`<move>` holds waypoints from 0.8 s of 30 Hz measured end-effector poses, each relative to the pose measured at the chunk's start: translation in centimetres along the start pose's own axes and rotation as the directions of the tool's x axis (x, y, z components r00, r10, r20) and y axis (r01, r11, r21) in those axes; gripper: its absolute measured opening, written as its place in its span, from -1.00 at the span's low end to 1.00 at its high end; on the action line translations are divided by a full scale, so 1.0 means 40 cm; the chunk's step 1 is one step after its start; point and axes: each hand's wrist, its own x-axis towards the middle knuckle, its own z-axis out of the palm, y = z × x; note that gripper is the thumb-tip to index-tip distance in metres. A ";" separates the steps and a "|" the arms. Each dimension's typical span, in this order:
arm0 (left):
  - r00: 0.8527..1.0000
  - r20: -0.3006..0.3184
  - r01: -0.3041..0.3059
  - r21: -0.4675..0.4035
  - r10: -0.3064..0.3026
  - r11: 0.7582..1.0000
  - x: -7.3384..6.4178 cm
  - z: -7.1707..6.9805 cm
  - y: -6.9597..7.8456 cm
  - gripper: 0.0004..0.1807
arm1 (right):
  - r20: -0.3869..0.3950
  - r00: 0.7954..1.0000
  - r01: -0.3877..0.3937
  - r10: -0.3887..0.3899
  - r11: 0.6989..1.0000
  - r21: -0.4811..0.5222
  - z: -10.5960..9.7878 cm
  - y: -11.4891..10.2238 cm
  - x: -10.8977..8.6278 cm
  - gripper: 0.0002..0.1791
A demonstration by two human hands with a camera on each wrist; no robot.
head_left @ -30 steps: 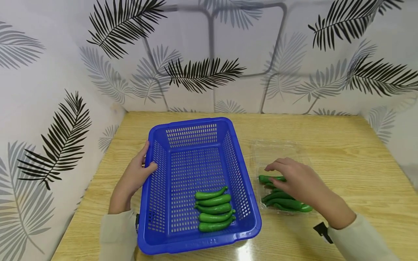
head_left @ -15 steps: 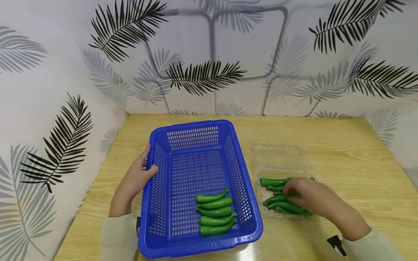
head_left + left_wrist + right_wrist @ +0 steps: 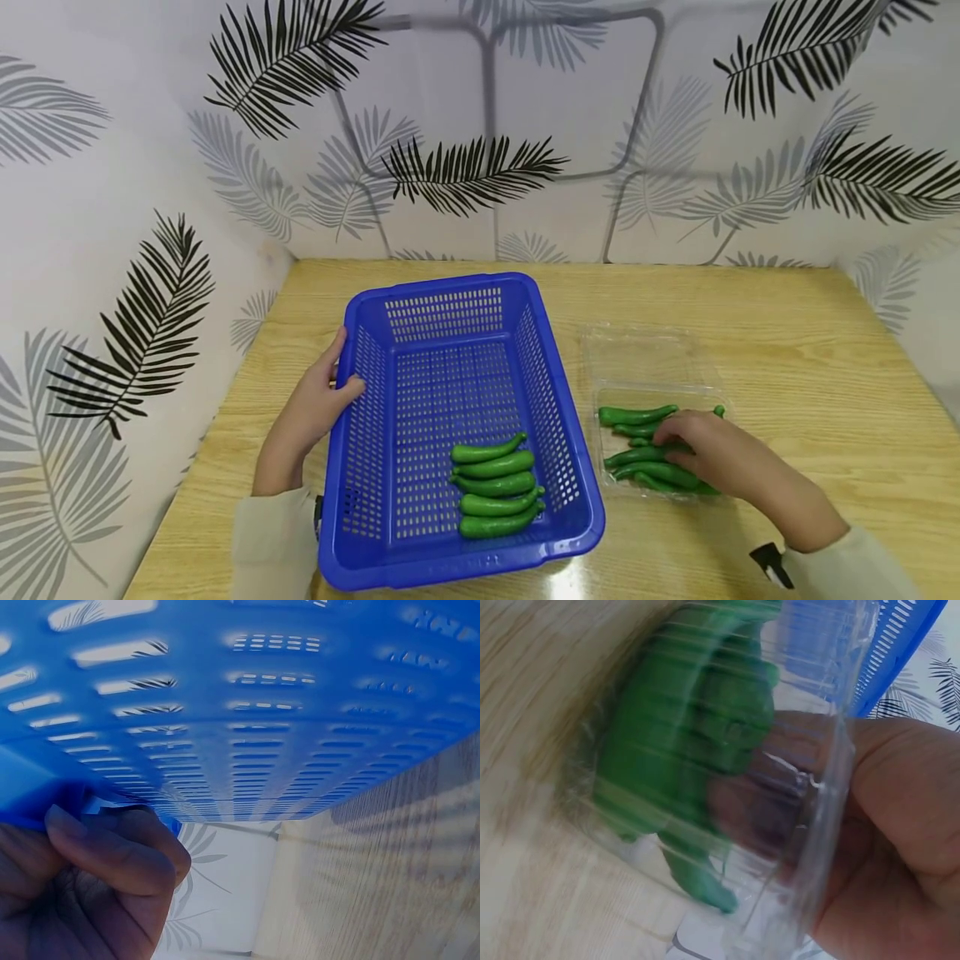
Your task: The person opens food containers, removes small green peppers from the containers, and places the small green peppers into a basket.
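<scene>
The counter (image 3: 810, 375) is coloured pale yellow and streaked with wood grain. Near its left edge, solid blue is shown by the basket (image 3: 450, 392), patterned with rows of slots. Bright green is seen on its peppers (image 3: 495, 486); darker green is mixed among the boxed peppers (image 3: 667, 475). Beyond the counter's back edge, the white backdrop (image 3: 300, 225) is printed with black and grey fronds.
</scene>
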 end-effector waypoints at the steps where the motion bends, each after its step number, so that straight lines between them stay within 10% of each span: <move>1: 1.000 0.000 0.001 0.002 -0.001 1.000 -0.001 0.000 0.002 -0.16 | -0.003 1.000 0.012 -0.012 1.000 -0.002 0.000 0.001 0.000 -0.83; 17: 1.000 0.000 -0.008 -0.015 0.008 1.000 0.005 -0.003 -0.010 -0.16 | -0.121 0.991 0.045 -0.052 0.997 -0.064 -0.028 -0.004 -0.020 -0.74; 24: 1.000 -0.006 -0.007 -0.010 0.007 1.000 0.005 -0.002 -0.014 -0.15 | -0.275 0.949 0.135 -0.157 0.986 -0.094 -0.055 -0.015 -0.022 -0.71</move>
